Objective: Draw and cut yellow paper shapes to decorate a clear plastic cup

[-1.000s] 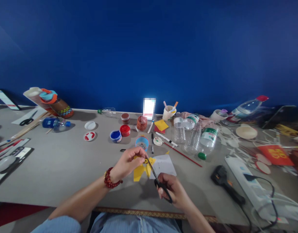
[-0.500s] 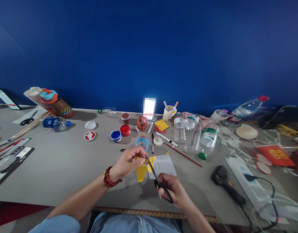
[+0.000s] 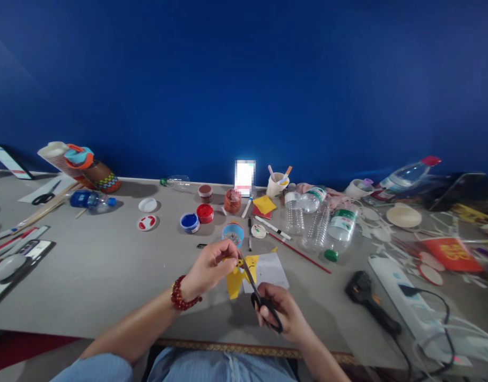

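My left hand (image 3: 212,266), with a red beaded bracelet on its wrist, is closed in a pinch at a piece of yellow paper (image 3: 233,286). Small dark marks are drawn on the paper, and the fingers hide part of it. In my right hand (image 3: 281,310) is a pair of scissors (image 3: 249,275) with black handles. Their blades point up and left, reaching the yellow paper by my left fingertips. Whether the blades are parted is hard to make out. A sheet of white paper (image 3: 272,270) lies on the table just behind the scissors.
Beyond my hands stand a blue cup (image 3: 233,233), blue paint (image 3: 190,223) and red paint (image 3: 205,213). Plastic bottles (image 3: 341,228), a red brush (image 3: 303,254), a black corded device (image 3: 371,302) and a power strip (image 3: 407,302) occupy the right. A phone (image 3: 244,178) leans at the back.
The yellow paper has shifted and turned slightly at my left fingertips. The scissors have moved a little to the left; both hands keep their grips.
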`<state>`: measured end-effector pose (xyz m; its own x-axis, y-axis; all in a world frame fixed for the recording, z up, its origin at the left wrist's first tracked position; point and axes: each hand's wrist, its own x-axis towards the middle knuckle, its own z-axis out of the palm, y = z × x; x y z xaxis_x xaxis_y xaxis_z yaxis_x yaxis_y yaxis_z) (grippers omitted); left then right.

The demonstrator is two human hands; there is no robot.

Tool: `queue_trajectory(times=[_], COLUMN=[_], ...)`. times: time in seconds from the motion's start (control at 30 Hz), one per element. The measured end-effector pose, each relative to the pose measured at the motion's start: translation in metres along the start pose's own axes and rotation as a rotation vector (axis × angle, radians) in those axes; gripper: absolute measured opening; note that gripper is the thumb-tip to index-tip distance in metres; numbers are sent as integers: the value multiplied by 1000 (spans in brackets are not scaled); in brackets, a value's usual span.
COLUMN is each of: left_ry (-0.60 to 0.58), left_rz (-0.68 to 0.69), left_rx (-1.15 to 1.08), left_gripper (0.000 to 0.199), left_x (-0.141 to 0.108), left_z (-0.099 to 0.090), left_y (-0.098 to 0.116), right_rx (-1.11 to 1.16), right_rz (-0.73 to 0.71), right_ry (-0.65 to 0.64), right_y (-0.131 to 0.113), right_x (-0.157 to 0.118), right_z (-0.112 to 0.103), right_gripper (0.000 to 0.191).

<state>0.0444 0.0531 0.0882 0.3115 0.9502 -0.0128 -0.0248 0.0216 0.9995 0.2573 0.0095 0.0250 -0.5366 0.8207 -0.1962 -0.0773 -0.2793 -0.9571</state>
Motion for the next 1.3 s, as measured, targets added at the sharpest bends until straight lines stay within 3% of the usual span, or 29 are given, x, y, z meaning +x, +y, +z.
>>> queue_trajectory(times=[0.47,0.93,1.3], left_ry=[84,43,14], left_rz=[53,31,17], left_rx=[-89,40,42], left_gripper=[8,7,11], left_x=[-4,-2,-1], left_z=[9,1,-1], left_y=[-1,0,3], right_rx=[12,-24,-32], right_rz=[-32,49,19], right_ry=[8,23,11], right_y=[1,-2,-2], right_x=[4,4,5], right_z=[5,2,4], right_gripper=[53,58,59])
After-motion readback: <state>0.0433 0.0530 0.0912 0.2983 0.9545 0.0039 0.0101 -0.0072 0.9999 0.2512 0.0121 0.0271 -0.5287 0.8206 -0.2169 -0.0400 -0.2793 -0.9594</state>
